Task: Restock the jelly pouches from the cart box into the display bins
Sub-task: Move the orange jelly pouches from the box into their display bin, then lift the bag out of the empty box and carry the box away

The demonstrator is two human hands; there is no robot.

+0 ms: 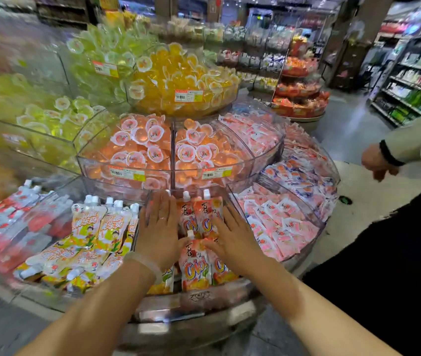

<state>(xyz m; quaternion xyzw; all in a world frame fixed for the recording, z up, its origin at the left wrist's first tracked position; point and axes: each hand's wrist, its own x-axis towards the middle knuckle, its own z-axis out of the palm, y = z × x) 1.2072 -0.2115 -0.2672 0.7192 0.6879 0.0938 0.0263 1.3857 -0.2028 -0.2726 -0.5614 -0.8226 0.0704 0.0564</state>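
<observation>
Orange jelly pouches [196, 268] with white spouts fill the clear front bin [204, 295] of the round display. My left hand [160, 229] lies flat with straight fingers on the left side of the pile. My right hand [232, 237] lies flat on the right side, its thumb touching the top of a front pouch. Neither hand grips anything. The cart box is out of view.
Yellow-orange pouches [96, 235] fill the bin to the left, red-and-white pouches [11, 222] beyond them. Pink packets [276, 222] lie in the right bin. Jelly cup bins [152, 150] rise behind. Another person's hand [377, 163] and dark clothing stand at right.
</observation>
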